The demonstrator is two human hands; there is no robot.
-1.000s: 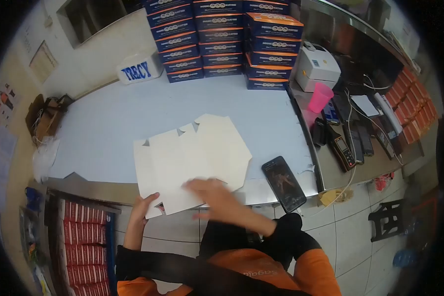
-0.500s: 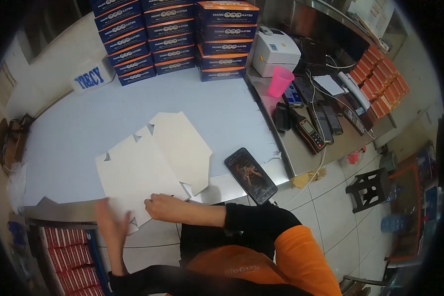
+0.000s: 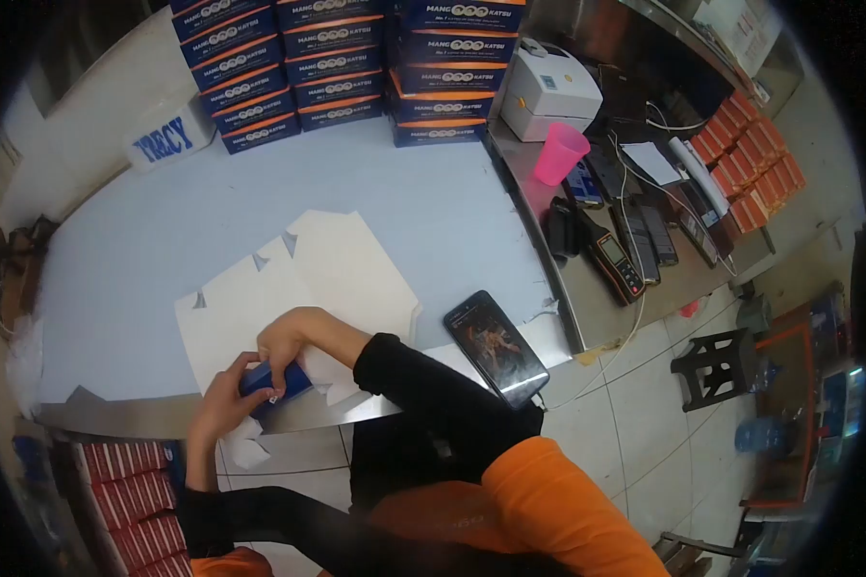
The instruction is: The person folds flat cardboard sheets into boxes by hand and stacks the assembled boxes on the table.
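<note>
A flat cardboard box blank (image 3: 346,252), white side up with notched edges, lies at the front of the table. Its near end is folded up, so a dark blue printed face (image 3: 287,387) shows. My left hand (image 3: 223,399) grips the left side of this folded end, fingers curled over it. From above, my right hand (image 3: 293,337) pinches the same end, its fingers bent down against the blue face. A loose white flap (image 3: 247,450) hangs below my left hand, past the table edge. Right of the blank lies a phone (image 3: 496,348) with its screen lit.
Stacked blue and orange boxes (image 3: 337,69) stand at the back, beside a white block lettered in blue (image 3: 168,142). On the right side table are a label printer (image 3: 551,94), a pink cup (image 3: 561,154), a handheld meter (image 3: 616,264) and several phones. Red boxes (image 3: 130,500) sit lower left.
The blank's near end has gone from flat to folded up, showing its blue side. My right hand has moved up and slightly left; my left hand has closed on the folded end.
</note>
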